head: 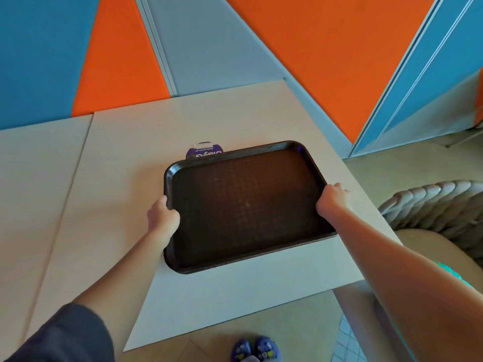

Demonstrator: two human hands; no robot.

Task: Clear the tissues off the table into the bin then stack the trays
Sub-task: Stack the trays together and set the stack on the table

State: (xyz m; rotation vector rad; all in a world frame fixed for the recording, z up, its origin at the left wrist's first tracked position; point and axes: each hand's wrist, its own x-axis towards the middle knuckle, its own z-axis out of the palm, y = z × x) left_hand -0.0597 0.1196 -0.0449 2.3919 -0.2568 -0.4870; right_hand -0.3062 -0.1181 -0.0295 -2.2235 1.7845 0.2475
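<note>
As no tissues showed on the pale laminate table [117, 163], clearing looked done | your left hand [162, 218] and right hand [331, 200] curled fingers over opposite rims of the dark brown textured plastic tray [245, 205], atop apparent stacked edges near the table's right end | stacking seemed nearly finished.

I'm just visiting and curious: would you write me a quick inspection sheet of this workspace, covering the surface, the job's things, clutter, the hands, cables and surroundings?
Surface: pale table, with a seam to a second tabletop at the left.
Job's things: dark brown tray lying flat on the table; edges of more trays seem to show beneath it. No tissues or bin seen.
Clutter: purple round sticker, partly hidden behind the tray's far rim.
Hands: left hand grips the tray's left rim; right hand grips its right rim.
Cables: nothing seen.
Surroundings: orange, blue and grey wall panels; a grey padded seat at the right; shoes on the floor below.
</note>
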